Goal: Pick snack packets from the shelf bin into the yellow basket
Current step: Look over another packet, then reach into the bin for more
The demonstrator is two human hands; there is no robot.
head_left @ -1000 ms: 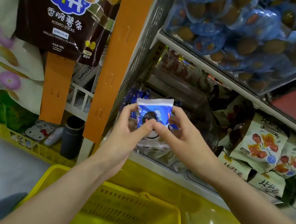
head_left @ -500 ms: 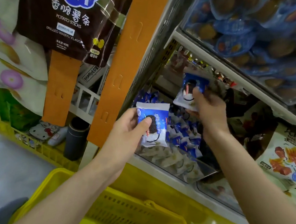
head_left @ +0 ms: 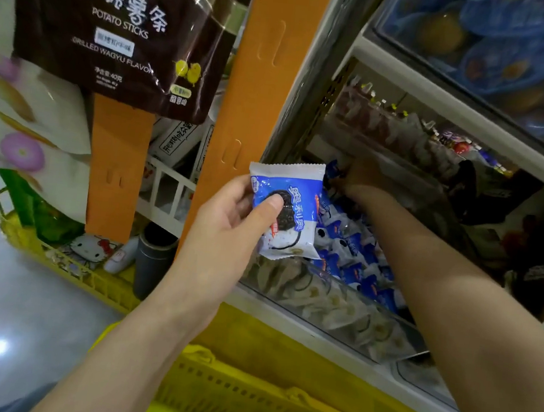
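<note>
My left hand (head_left: 228,221) grips a blue and white cookie snack packet (head_left: 290,228) by its left edge, thumb on its front, in front of the shelf bin. The clear shelf bin (head_left: 337,308) holds several more blue packets (head_left: 356,251). My right hand (head_left: 362,180) reaches deep into the back of that bin among the packets. Its fingers are dark, blurred and partly hidden behind the held packet. The yellow basket (head_left: 243,401) sits below both arms at the bottom of the view.
An orange upright strip (head_left: 263,87) and a hanging brown potato sticks bag (head_left: 122,22) stand left of the bin. An upper shelf (head_left: 443,96) with blue-wrapped snacks overhangs the bin. A yellow floor crate (head_left: 66,268) holds a dark cylinder (head_left: 154,254).
My right hand, which held a second packet up half a second ago, has dropped down and forward into the back of the bin. My left hand has kept its packet, now slightly higher.
</note>
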